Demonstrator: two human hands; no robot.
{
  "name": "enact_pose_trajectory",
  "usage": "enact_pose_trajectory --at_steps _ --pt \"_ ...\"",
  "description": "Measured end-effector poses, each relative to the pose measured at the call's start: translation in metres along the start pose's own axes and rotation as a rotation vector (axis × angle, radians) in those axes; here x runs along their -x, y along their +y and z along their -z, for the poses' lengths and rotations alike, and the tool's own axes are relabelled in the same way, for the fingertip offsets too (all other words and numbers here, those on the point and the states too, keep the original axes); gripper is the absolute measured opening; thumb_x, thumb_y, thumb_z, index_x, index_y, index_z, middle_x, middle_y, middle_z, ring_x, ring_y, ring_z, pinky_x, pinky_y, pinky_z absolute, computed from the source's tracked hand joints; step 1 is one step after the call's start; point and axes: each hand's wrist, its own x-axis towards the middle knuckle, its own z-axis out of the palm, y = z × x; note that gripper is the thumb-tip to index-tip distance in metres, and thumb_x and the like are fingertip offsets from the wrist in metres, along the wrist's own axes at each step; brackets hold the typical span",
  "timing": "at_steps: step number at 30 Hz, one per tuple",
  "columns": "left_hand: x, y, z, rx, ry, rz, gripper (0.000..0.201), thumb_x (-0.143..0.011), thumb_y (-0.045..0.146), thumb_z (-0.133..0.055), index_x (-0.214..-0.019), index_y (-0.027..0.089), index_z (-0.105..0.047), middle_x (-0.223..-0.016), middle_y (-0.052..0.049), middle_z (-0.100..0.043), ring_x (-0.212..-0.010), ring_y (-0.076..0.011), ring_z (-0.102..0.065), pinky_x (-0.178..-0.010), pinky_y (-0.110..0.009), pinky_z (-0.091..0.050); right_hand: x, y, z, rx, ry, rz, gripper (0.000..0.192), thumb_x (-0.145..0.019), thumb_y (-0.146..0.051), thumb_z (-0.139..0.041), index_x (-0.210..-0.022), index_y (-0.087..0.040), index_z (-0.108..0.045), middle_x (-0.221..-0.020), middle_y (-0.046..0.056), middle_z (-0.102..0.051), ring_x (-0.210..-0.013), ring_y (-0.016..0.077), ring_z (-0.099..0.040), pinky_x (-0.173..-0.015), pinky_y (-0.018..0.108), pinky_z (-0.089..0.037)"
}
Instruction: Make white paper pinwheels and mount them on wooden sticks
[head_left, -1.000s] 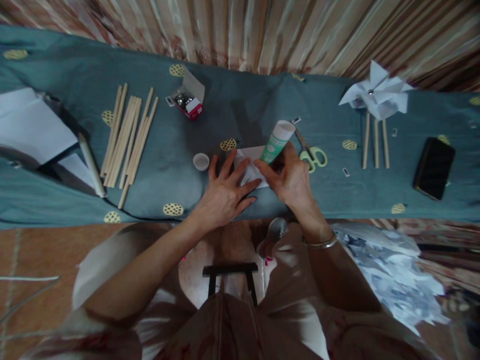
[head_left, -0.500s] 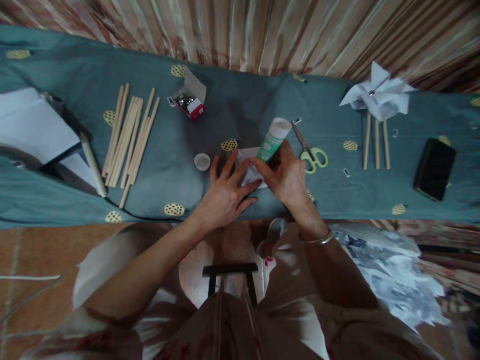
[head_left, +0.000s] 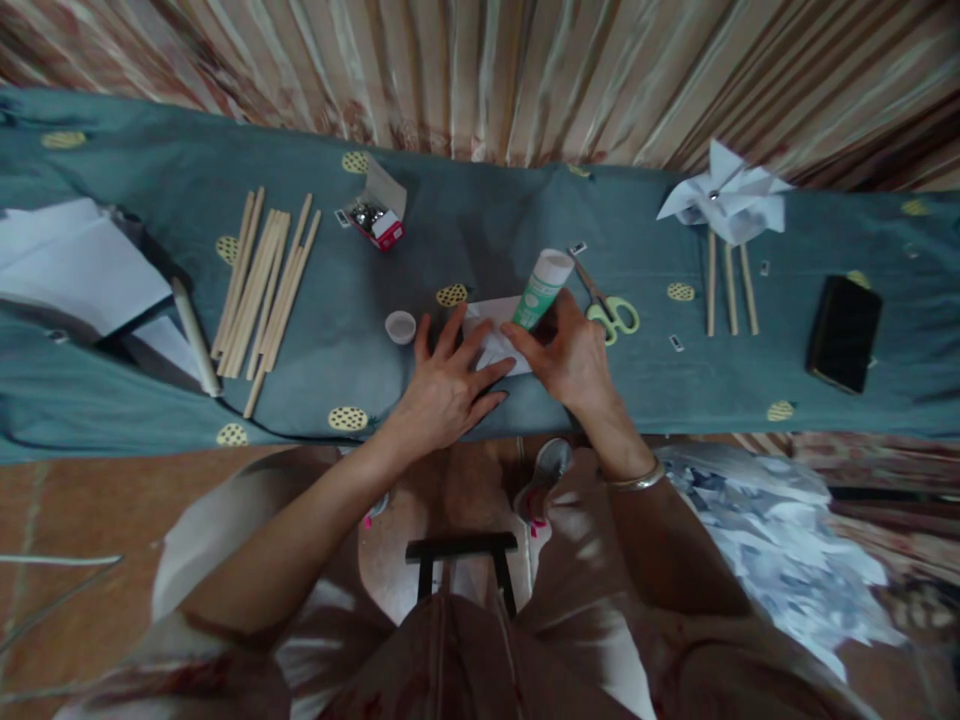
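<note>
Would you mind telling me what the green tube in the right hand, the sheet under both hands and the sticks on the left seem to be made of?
The green tube in the right hand looks like smooth plastic with a printed label. The folded sheet under the left hand looks like thin matte white paper, sharply creased. The sticks look like pale unfinished wood, possibly bamboo.

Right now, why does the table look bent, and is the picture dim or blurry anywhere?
Head view: wide lens bows the table edge; dim, soft light; left hand and right hand with the glue tube fairly sharp; paper scraps near the corner smeared.
</note>
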Motion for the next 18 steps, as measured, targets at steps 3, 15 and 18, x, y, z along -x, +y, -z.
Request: enact_pose_trajectory --at_steps 3,15,18 --pt "0.001 0.000 -0.002 0.013 0.029 0.009 0.036 -0.098 0.046 -0.048 -0.128 0.033 -0.063 -0.154 -0.004 -0.044 -0.150 -0.0378 -0.022 -0.118 -0.069 -0.014 -0.002 0.009 0.009 -0.098 0.132 -0.045 0.034 -0.080 -0.052 -0.068 -0.089 -0.022 -0.055 -0.067 -0.002 -0.061 -0.061 0.0168 -0.057 -0.060 0.031 -0.046" --pt "0.019 -0.033 0.025 0.053 0.492 0.006 0.057 -0.091 0.041 -0.060 -0.141 0.019 -0.043 -0.136 -0.015 -0.055 -0.130 -0.0318 -0.049 -0.109 -0.053 -0.042 -0.007 0.018 0.013 -1.165 0.166 -0.328 0.029 -0.065 -0.041 -0.082 -0.069 -0.022 -0.060 -0.065 -0.005 -0.060 -0.056 0.0074 -0.055 -0.053 0.021 -0.049" --pt "0.025 -0.057 0.028 0.034 0.449 0.193 0.058 -0.085 0.046 -0.065 -0.133 0.015 -0.052 -0.126 -0.015 -0.062 -0.119 -0.0348 -0.056 -0.100 -0.053 -0.047 -0.007 0.015 0.015 -1.327 0.110 -0.414 0.028 -0.063 -0.036 -0.082 -0.067 -0.022 -0.058 -0.058 -0.007 -0.055 -0.051 0.0063 -0.053 -0.052 0.019 -0.051"
